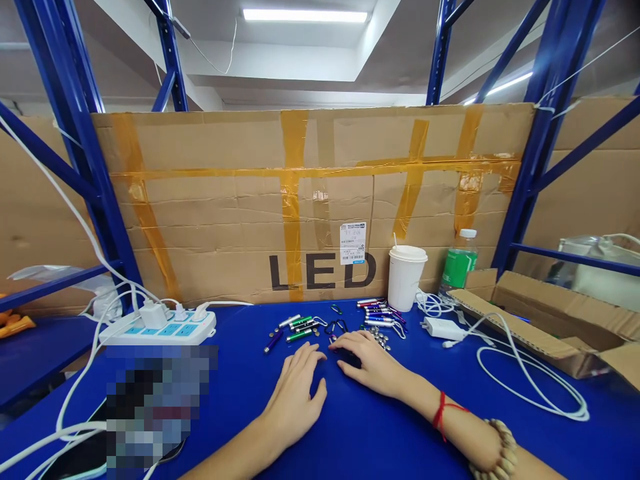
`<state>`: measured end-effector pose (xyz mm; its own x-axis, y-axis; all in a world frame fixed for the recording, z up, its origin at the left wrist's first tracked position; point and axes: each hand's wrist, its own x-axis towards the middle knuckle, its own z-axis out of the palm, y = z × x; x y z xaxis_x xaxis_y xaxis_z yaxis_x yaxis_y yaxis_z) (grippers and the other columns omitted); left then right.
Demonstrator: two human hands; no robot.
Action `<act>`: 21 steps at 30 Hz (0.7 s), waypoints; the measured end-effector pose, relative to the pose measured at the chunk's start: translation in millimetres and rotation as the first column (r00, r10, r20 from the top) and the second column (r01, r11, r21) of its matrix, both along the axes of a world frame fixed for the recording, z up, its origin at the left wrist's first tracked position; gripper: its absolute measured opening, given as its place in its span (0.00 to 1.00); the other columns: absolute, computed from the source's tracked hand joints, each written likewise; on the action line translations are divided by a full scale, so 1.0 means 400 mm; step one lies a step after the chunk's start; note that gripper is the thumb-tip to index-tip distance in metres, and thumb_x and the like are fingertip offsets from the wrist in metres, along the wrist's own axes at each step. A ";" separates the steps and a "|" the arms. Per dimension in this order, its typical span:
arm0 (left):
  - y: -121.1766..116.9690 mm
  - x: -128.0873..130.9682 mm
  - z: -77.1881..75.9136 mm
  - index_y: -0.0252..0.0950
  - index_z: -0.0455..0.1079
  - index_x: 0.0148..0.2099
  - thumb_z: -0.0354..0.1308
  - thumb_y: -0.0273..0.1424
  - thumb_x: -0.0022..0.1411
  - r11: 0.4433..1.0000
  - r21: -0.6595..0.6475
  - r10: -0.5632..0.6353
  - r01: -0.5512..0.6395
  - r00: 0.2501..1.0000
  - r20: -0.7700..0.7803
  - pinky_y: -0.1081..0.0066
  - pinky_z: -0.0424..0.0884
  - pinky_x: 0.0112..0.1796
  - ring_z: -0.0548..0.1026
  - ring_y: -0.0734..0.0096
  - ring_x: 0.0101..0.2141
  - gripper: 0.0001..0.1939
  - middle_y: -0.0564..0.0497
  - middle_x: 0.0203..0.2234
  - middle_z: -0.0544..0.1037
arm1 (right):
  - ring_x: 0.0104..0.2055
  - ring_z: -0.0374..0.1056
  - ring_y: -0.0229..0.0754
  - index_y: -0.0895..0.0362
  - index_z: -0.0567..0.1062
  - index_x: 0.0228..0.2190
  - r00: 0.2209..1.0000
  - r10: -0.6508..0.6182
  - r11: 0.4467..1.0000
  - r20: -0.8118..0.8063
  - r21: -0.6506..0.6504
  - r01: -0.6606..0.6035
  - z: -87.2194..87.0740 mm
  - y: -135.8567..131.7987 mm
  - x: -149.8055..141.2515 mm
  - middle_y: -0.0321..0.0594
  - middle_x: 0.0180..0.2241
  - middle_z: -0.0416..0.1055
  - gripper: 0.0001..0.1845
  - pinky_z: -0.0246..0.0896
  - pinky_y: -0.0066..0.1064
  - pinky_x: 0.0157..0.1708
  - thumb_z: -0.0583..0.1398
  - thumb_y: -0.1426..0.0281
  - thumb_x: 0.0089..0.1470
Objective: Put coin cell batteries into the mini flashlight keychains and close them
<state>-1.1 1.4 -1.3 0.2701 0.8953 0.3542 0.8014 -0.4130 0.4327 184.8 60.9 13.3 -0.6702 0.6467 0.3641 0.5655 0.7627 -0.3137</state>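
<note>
My left hand (297, 400) rests palm down on the blue table, fingers stretched out and nothing in them. Just beyond its fingertips lie several small metal tube flashlights, among them a green one (299, 335) and a purple one (273, 342). My right hand (370, 363) is also palm down with fingers extended, its fingertips close to some dark carabiner clips (336, 327). Partly hidden behind that hand is a heap of small round silver pieces (383, 339), which look like button cells. A second group of coloured tubes (379, 312) with clips lies behind them.
A white power strip (165, 328) with plugs stands at left, above a pixelated device and white cables. Toward the back right are a white lidded cup (406, 277), a green-labelled bottle (459, 263), a charger (444, 329) with cable and an open cardboard box (545, 333).
</note>
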 end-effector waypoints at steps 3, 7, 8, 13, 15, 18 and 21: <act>-0.011 0.002 0.019 0.37 0.63 0.49 0.47 0.26 0.59 0.988 -0.001 -0.152 0.152 0.988 -0.036 0.54 0.57 0.54 0.59 0.60 0.57 0.15 0.44 0.53 0.66 | 0.48 0.64 0.41 0.55 0.70 0.44 1.000 0.002 0.998 0.014 0.057 -0.003 0.001 -0.002 -0.002 0.41 0.45 0.70 0.14 0.53 0.38 0.49 0.55 0.72 0.54; -0.031 0.006 0.048 0.37 0.64 0.48 0.44 0.24 0.61 0.935 0.058 -0.342 0.350 0.932 -0.120 0.62 0.58 0.54 0.61 0.65 0.54 0.14 0.46 0.51 0.68 | 0.47 0.64 0.40 0.56 0.71 0.43 1.000 0.008 0.988 0.006 0.154 -0.009 0.016 -0.001 0.002 0.41 0.44 0.70 0.12 0.53 0.37 0.48 0.54 0.72 0.57; -0.036 0.009 0.055 0.37 0.64 0.47 0.43 0.23 0.62 0.912 0.092 -0.381 0.399 0.910 -0.166 0.63 0.59 0.52 0.63 0.65 0.53 0.14 0.46 0.49 0.69 | 0.47 0.63 0.41 0.56 0.71 0.42 1.000 0.005 0.985 0.005 0.175 -0.005 0.025 0.000 0.004 0.41 0.44 0.70 0.12 0.52 0.38 0.49 0.53 0.73 0.57; -0.081 0.044 0.105 0.35 0.67 0.43 0.46 0.23 0.59 0.786 0.202 -0.444 0.584 0.762 -0.472 0.65 0.62 0.46 0.70 0.61 0.43 0.12 0.43 0.41 0.74 | 0.43 0.65 0.41 0.56 0.73 0.38 0.996 0.001 0.905 -0.084 0.424 0.035 0.090 -0.005 0.019 0.42 0.40 0.71 0.12 0.52 0.39 0.46 0.51 0.74 0.58; -0.115 0.053 0.138 0.36 0.68 0.42 0.46 0.23 0.60 0.759 0.231 -0.439 0.609 0.740 -0.509 0.65 0.63 0.43 0.71 0.61 0.42 0.12 0.44 0.39 0.75 | 0.40 0.66 0.40 0.56 0.73 0.37 0.989 0.031 0.857 -0.147 0.513 0.050 0.120 -0.013 0.020 0.41 0.37 0.72 0.11 0.54 0.37 0.43 0.51 0.74 0.58; -0.190 0.038 0.184 0.43 0.71 0.43 0.42 0.25 0.64 0.758 0.277 -0.440 0.591 0.776 -0.452 0.67 0.65 0.43 0.72 0.64 0.41 0.16 0.48 0.38 0.76 | 0.37 0.66 0.40 0.56 0.72 0.36 0.972 0.099 0.795 -0.215 0.605 0.053 0.165 -0.033 0.015 0.40 0.34 0.73 0.10 0.56 0.36 0.41 0.51 0.74 0.57; -0.278 -0.008 0.191 0.53 0.69 0.47 0.42 0.31 0.66 0.843 0.366 -0.367 0.395 0.919 -0.147 0.69 0.67 0.42 0.72 0.69 0.41 0.17 0.54 0.41 0.76 | 0.35 0.67 0.39 0.54 0.72 0.36 0.939 0.187 0.738 -0.290 0.673 0.061 0.220 -0.082 0.019 0.38 0.32 0.72 0.09 0.57 0.35 0.38 0.53 0.76 0.56</act>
